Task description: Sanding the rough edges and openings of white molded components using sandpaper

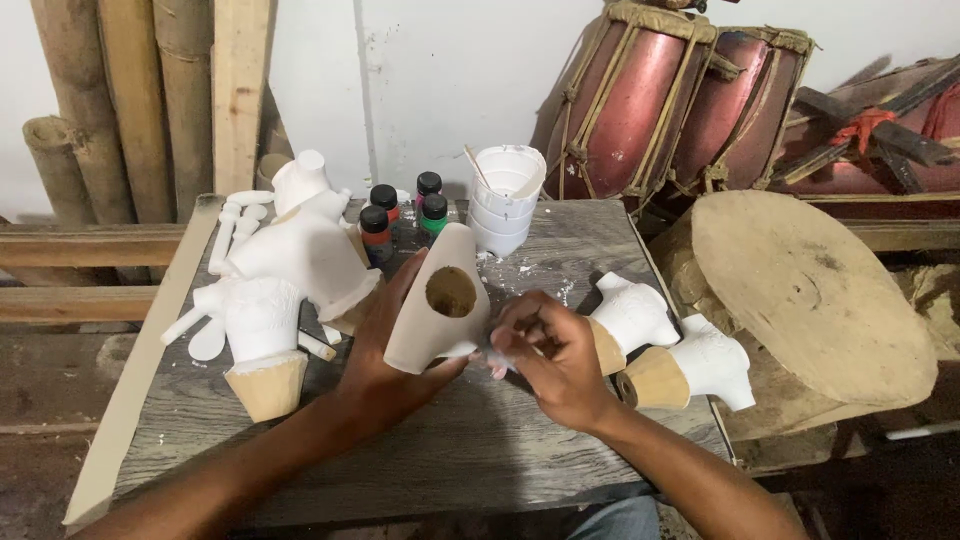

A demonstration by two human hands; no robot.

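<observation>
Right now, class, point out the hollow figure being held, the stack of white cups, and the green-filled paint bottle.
Hollow figure point(425, 325), head view, its flat side.
White cups point(505, 205), head view, outer wall.
Green paint bottle point(434, 221), head view, its body.

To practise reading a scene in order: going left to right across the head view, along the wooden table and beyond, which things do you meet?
Bamboo poles → white figure with a bare wooden base → small paint bottles → stacked white cups → two small white torsos → round wooden slab.
</observation>
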